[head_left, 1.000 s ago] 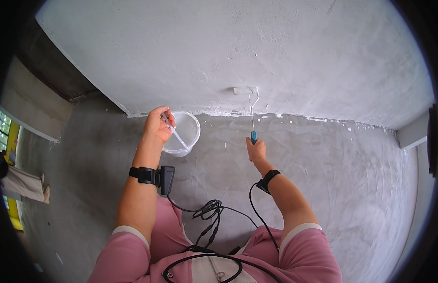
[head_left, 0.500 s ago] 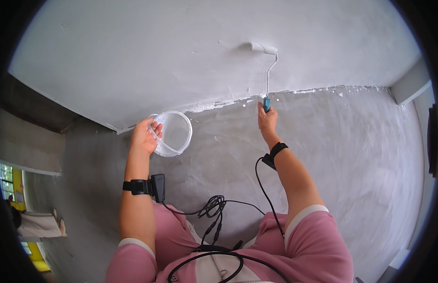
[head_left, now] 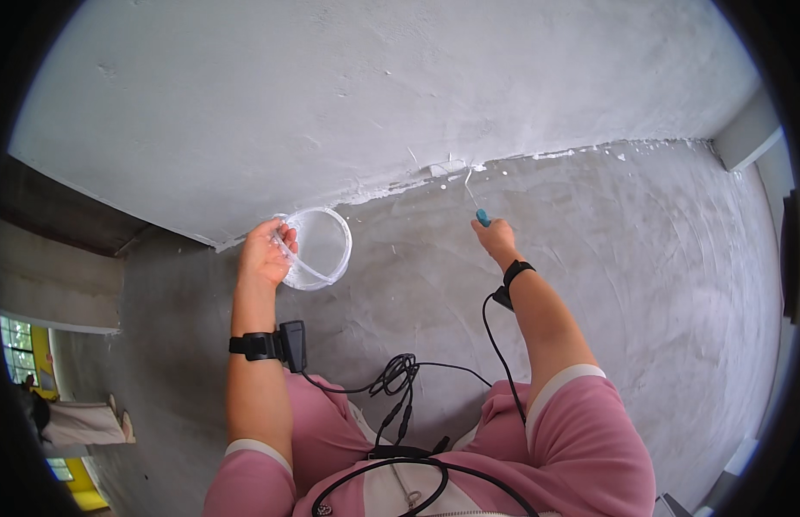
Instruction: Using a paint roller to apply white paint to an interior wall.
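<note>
My right hand (head_left: 498,238) is closed round the teal handle of a paint roller (head_left: 481,217). The roller's thin metal frame reaches away from me, and its white sleeve lies low on the wall (head_left: 271,112), where the wall meets the floor. On the left, my left hand (head_left: 266,252) grips a clear plastic bucket (head_left: 338,258) by its side, fingers curled over the rim. White smears coat the inside of the bucket. A ragged line of white paint runs along the foot of the wall.
Grey bare floor (head_left: 400,310) spreads around me. Black cables (head_left: 398,372) hang coiled between my knees, joined to straps on both wrists. At the far left a person in pale trousers (head_left: 85,424) stands near a window. A white ledge (head_left: 753,142) juts out at the right.
The roller has come down the wall toward me, its sleeve now at the wall's foot. My right hand has drawn back slightly; my left hand and the bucket have barely moved.
</note>
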Demonstrator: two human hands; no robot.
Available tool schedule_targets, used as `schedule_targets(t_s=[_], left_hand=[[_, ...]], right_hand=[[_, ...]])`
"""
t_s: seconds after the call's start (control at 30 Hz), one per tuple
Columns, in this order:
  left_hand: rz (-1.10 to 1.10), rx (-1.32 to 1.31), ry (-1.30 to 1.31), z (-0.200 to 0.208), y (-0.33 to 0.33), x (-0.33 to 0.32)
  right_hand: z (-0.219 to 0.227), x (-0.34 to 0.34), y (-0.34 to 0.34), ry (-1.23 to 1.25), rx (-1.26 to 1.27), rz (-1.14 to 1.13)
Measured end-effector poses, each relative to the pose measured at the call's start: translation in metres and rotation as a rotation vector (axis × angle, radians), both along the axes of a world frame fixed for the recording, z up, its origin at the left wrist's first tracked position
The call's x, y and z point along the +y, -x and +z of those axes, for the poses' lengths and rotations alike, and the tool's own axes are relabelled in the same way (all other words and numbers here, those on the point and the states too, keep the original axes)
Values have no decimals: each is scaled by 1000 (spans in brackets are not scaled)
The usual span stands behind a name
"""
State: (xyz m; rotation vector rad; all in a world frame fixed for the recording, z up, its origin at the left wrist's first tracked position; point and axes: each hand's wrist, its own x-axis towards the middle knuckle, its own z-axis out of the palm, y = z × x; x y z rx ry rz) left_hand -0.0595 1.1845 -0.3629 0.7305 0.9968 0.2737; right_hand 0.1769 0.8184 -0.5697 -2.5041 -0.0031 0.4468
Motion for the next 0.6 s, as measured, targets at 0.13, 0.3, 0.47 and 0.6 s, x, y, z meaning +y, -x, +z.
schedule_targets(t_s=[0.13,0.3,0.47,0.6], left_hand=[[0,1,2,-1,2,3],[22,-5,-13,3,3,0],[20,-1,-24,2,2,0],[12,-8,-11,0,2,3]], right_hand=[[2,5,-2,-9,-4,-45],[10,0,-4,-41,35,-46],[16,6,-9,-107,127,-101],[21,-8,-15,-43,-10,-79]])
